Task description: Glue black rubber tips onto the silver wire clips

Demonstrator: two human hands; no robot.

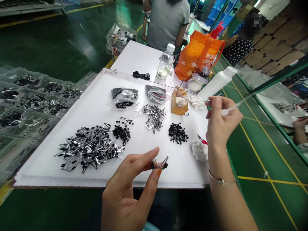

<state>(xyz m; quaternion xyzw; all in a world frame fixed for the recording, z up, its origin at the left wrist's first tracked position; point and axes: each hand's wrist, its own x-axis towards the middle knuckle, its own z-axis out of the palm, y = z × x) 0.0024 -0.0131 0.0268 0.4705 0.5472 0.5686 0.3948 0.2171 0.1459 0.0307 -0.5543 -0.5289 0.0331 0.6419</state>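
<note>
Between thumb and fingertips, my left hand (131,189) pinches a small V-shaped metal bracket (166,161) with black end pieces, close to the table's front edge. My right hand (220,123) is raised at the right, closed on a thin rod-like tool with a translucent white end (227,111); its exact kind is unclear. Left of that hand stands a small open yellowish box (180,107) with a little bottle inside. Beyond my left hand lie a pile of metal brackets with black pieces (90,146), loose wire brackets (154,117) and small black pieces (178,133).
Two plastic bags (124,96) of black parts lie farther back. A clear bottle (165,62), an orange bag (198,56) and a tilted white bottle (218,84) stand at the back right. Crumpled tissue (199,150) sits beside a red-handled blade. Clear trays (29,101) line the left. Other people sit beyond.
</note>
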